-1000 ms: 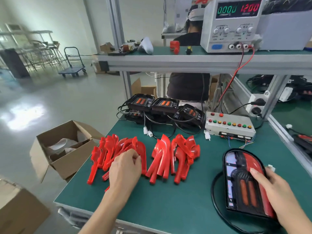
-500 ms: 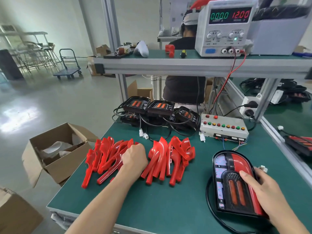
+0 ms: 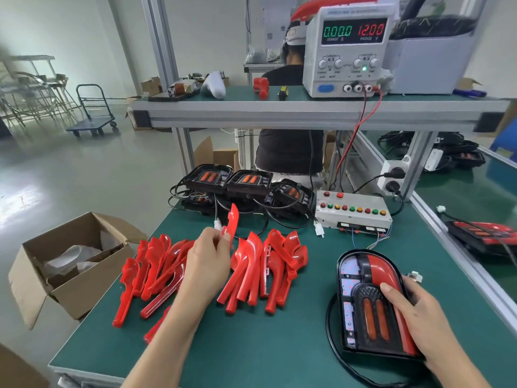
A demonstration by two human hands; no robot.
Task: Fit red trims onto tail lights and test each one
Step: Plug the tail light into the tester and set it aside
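Several red trims [image 3: 251, 264] lie in two heaps on the green bench [image 3: 265, 345]. My left hand [image 3: 205, 264] pinches one red trim [image 3: 232, 221] and holds it upright above the left heap. A black tail light [image 3: 366, 301] with a red trim fitted along its right side lies flat at the front right, its black cable looping round it. My right hand [image 3: 414, 317] grips the tail light's right edge, thumb on its face. Three more tail lights [image 3: 246, 180] sit at the back of the bench.
A white test box with coloured buttons [image 3: 352, 212] stands behind the tail light. On the upper shelf a power supply [image 3: 348, 49] reads 0.000 and 12.00. An open cardboard box [image 3: 64, 261] hangs off the bench's left edge. Another person sits behind the shelf.
My left hand has picked one red trim out of the left heap and raised it upright. My right hand has stayed on the tail light.
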